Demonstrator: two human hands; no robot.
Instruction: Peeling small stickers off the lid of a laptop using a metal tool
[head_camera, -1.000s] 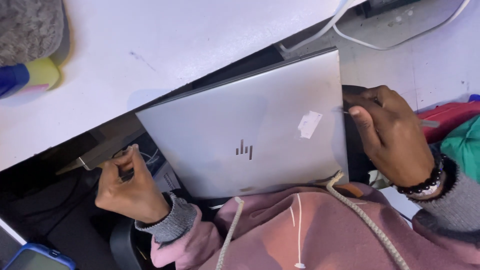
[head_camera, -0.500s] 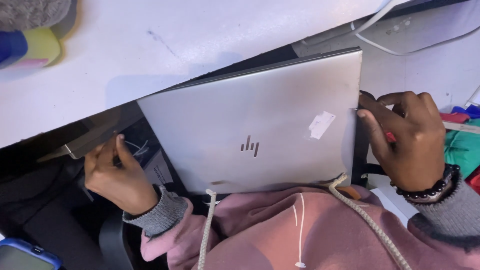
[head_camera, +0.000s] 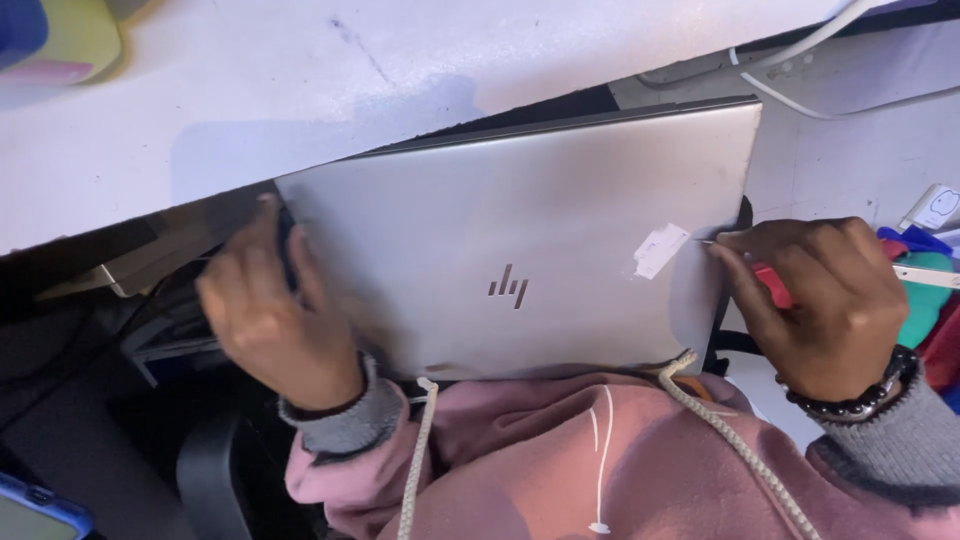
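Closed silver laptop (head_camera: 520, 260) rests on the person's lap, far edge tucked under the white counter (head_camera: 300, 90) edge. Left hand (head_camera: 275, 320) grips its left edge, steadying it; right hand (head_camera: 830, 300) pinches a thin red-handled tool (head_camera: 772, 285) at the right edge, near a white sticker (head_camera: 660, 250).

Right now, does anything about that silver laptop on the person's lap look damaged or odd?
The closed silver laptop looks undamaged, but a small white sticker on its lid sits crooked and partly peeled, near the right hand. The left hand grips its other edge.
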